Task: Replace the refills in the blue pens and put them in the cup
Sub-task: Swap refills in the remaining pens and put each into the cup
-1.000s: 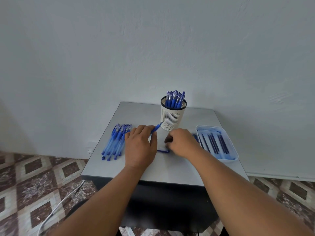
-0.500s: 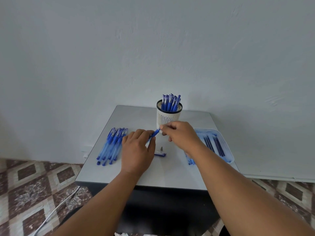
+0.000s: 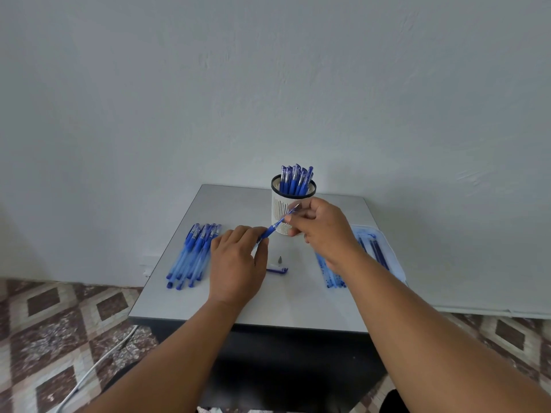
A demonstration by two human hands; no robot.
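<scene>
1. Since 0.5 s ago, the right hand (image 3: 323,228) has drawn up and back toward the cup (image 3: 290,208), and more of the thin refill (image 3: 293,210) now shows between the 2 hands; the left hand (image 3: 237,263) sits much as it did.

2. Left-hand fingers curl round the pen barrel (image 3: 269,231), thumb on top. The right thumb and forefinger pinch the refill's far end; its other fingers are loosely curled.

3. Step in hand, as I judge it: pulling the old refill out of the barrel. On the table (image 3: 185,296), the loose metal tip (image 3: 280,259) and the cap (image 3: 277,270) lie at about 5 o'clock from the left hand, so this pen is already opened.

4. Barrel and refill share 1 long axis, running from 7 o'clock at the left hand to 1 o'clock at the right, open end toward the cup.

5. Next move, likely: a straight pull along that axis until the refill is free, then a fresh one from the tray (image 3: 398,257) at 3 o'clock. Whether the refills lying beside the tray (image 3: 331,272) are spent, I cannot tell.

6. Untouched pens (image 3: 193,254) lie at 9 o'clock; finished ones stand in the cup at 12.
</scene>
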